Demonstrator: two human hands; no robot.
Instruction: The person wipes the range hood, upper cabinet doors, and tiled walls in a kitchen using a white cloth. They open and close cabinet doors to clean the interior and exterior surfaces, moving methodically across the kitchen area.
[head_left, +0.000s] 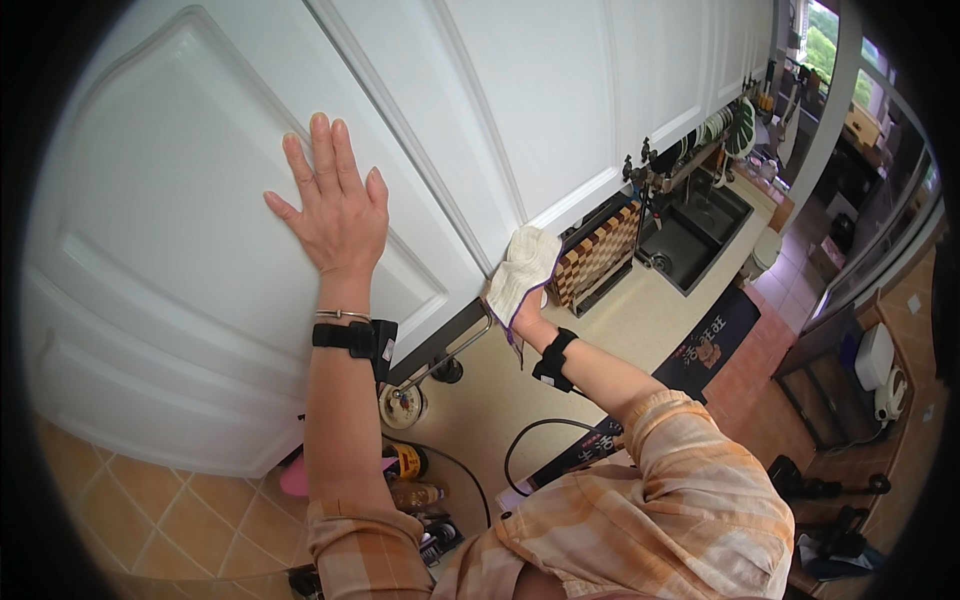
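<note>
My left hand (341, 202) lies flat with its fingers spread on a white panelled cabinet door (187, 247). To the right, my right hand (529, 311) holds a cream cloth with a purple edge (529, 262) against the lower edge of the neighbouring white cabinet door (547, 135). The cloth covers most of that hand's fingers. Just right of the cloth, a checkered wooden cutting board (600, 255) stands upright in a rack on the pale countertop (592, 337). A metal rail (450, 360) runs below the cabinet between my two arms.
Beyond the cutting board is a dark double sink (686, 232), with plates (712, 127) racked above it. Below my hands stand a round patterned container (401, 405), a jar with a yellow label (405, 460) and a bottle (418, 493). Black cables loop near my arms. A dark mat (709, 345) lies on the floor.
</note>
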